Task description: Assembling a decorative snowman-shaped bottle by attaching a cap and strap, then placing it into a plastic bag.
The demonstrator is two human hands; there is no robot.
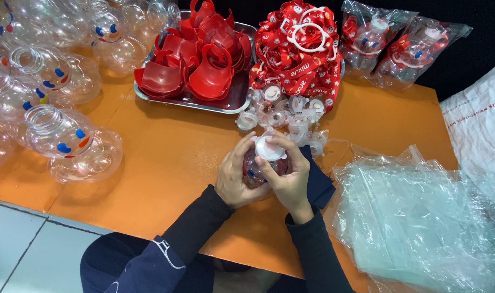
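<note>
My dark sleeves (pixel 204 222) sit closest, over the orange table (pixel 166 157). Stack of clear bags (pixel 421 217) at my right, metal tray (pixel 234 103) of red collars (pixel 204 59) ahead. My left hand (pixel 236 176) cradles the clear bottle (pixel 261 168), my right hand (pixel 285 173) presses its white lid (pixel 270 147) down. Cocked lid could jam, I reckon, or slip. Bottle's see-through, red and blue markings, mostly hidden.
</note>
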